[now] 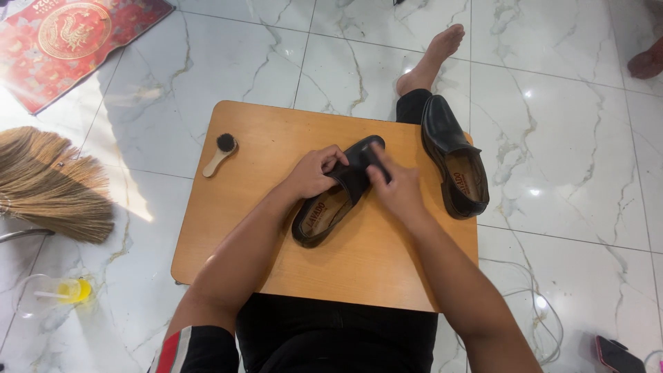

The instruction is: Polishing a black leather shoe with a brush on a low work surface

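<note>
White marble floor (566, 138) with grey veins, glossy, glare spots at 3 o'clock. Small wooden table (373, 276) at centre, rounded corners, across the lap of a seated person in black trousers. Bare foot (431, 59) stretched out at 12 o'clock; another person's foot (648, 61) at the upper right edge.

At 10 o'clock, flat red printed sheet (65, 41) bearing a gold round emblem, lying on the floor. At 9 o'clock, straw broom (48, 183). At 8 o'clock, clear plastic cup (59, 293) with yellow liquid and a straw. At 4 o'clock, white cable (539, 304); dark phone (615, 356) with a red edge at the lower right corner.

On the table: black shoe (331, 197) at centre, toe toward 1 o'clock, tan insole with a dark printed label. Left hand (314, 173) clamped on the upper, fingers curled over it. Right hand (397, 190) pressed on the toe part, fingers blurred; cannot tell whether closed on anything. Second black shoe (452, 162) at 2 o'clock, near the table's edge, apart from both hands. Small wooden brush (219, 153) at 10 o'clock on the table, dark bristles, untouched.
</note>
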